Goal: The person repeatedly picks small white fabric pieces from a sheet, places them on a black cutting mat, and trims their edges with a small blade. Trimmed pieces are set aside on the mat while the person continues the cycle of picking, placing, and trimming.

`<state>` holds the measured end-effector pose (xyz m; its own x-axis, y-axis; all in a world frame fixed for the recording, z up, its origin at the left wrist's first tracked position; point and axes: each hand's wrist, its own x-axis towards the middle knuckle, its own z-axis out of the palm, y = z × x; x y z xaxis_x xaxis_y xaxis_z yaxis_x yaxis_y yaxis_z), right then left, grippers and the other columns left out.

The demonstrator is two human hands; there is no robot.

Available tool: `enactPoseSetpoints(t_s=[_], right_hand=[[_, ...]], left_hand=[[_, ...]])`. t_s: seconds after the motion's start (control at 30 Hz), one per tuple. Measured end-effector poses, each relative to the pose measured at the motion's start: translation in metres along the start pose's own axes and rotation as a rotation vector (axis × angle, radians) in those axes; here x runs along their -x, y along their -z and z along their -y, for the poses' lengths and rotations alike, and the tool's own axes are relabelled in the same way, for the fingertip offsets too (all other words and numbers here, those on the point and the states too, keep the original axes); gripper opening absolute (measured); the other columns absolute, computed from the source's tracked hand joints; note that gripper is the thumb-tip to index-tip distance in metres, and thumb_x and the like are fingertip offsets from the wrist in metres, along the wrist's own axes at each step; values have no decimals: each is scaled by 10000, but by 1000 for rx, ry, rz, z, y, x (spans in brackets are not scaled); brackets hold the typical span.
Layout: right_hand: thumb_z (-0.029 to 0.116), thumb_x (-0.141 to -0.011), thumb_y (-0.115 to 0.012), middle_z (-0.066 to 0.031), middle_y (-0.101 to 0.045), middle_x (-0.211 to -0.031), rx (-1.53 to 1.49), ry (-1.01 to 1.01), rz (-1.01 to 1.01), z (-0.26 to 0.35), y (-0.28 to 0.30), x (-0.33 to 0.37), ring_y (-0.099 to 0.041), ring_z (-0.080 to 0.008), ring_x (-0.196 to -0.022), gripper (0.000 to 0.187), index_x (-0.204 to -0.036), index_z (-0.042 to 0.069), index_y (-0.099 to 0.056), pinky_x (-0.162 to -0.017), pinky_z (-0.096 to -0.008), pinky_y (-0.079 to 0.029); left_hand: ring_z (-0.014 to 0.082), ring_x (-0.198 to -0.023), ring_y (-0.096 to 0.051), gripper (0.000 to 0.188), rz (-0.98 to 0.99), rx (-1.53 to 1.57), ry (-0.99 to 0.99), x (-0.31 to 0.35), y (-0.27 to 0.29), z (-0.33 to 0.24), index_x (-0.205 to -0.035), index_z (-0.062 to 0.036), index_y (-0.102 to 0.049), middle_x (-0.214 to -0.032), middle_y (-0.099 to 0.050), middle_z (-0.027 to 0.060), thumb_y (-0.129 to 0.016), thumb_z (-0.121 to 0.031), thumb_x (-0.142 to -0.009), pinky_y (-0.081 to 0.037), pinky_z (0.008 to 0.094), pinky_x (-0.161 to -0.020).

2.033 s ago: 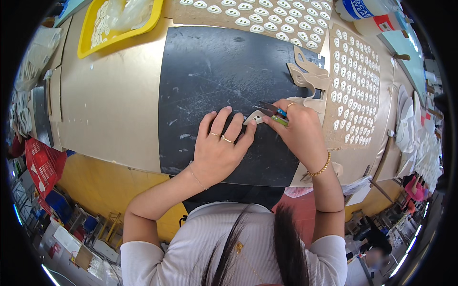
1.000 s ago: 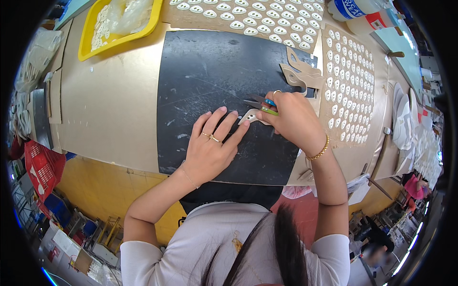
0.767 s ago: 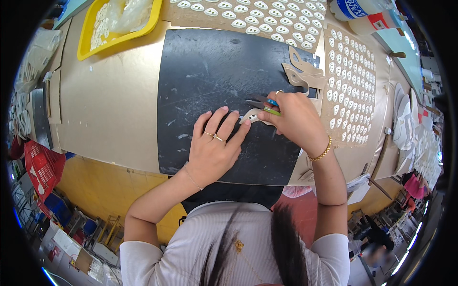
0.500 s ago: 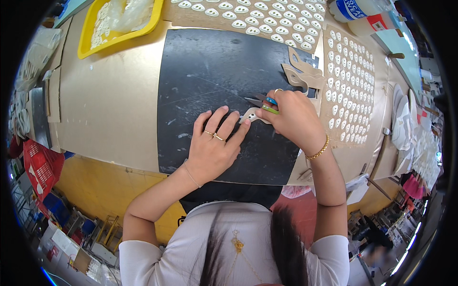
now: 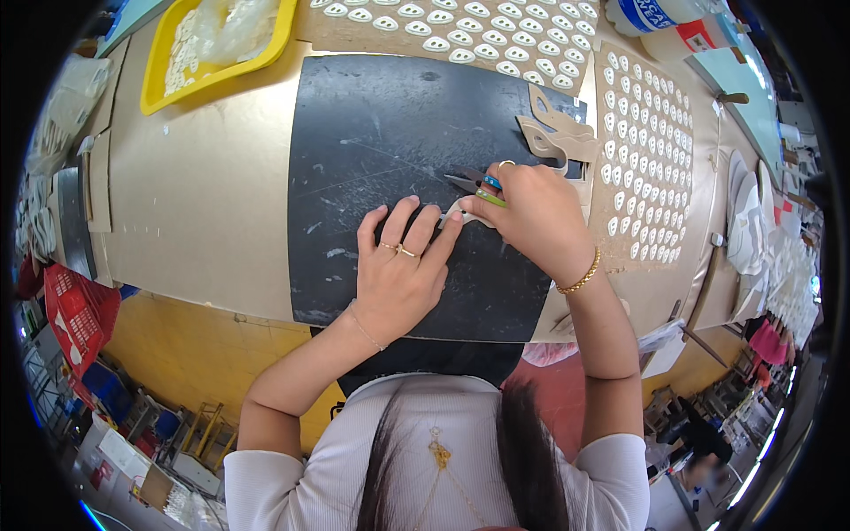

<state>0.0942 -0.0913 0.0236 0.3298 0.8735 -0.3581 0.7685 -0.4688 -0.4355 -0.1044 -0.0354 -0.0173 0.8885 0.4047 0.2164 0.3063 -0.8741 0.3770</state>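
On the black mat point(image 5: 372, 133), a small curved beige piece point(image 5: 479, 220) lies between my two hands, partly covered by fingertips. My left hand point(image 5: 390, 270) rests palm down with fingers spread, its index fingertip pressing the piece's left part. With my right hand point(image 5: 547, 211) I hold small scissors point(image 5: 489, 197) with blue and green handles. Their blades point left above the mat, parted a little. The right thumb touches the beige piece from its upper right side.
Beige curved cutouts point(image 5: 567, 140) are stacked at the mat's upper right. Brown boards with rows of white oval pieces lie behind and at the right point(image 5: 624, 232). A yellow tray point(image 5: 288, 34) with white pieces sits far left, and a bottle point(image 5: 651, 16) far right.
My left index fingertip has slid right and up, covering the white oval part with dark holes. My right hand and the scissors have shifted slightly left.
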Motion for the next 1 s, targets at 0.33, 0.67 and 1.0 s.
enactPoseSetpoints(t_s=[0.33,0.67,1.0], right_hand=[[344,-852,-779,-150,-730,-759,59,-2,-7,5,2,1,-734,-327,-754,326,-865,24,-719,-645,-416,-572],[343,-819,-810,-173,-705,-750,-62,42,8,-3,3,2,-708,-357,-738,373,-892,-3,-689,-661,-432,-537],[261,-812,-822,-210,-700,-817,-68,116,-76,-4,-4,8,-697,-389,-789,350,-907,-32,-654,-695,-445,-532]], left_hand=[[318,-1297,-511,589,61,48,-73,11,10,11,-1313,-117,-651,-1337,-580,100,-744,-92,-732,-378,515,-1087],[318,-1289,-517,523,29,-48,-40,4,6,2,-1272,-96,-658,-1285,-601,112,-739,-105,-756,-414,518,-1027],[327,-1260,-535,454,4,-43,-83,4,5,5,-1259,-111,-669,-1270,-602,128,-700,-105,-806,-425,519,-1001]])
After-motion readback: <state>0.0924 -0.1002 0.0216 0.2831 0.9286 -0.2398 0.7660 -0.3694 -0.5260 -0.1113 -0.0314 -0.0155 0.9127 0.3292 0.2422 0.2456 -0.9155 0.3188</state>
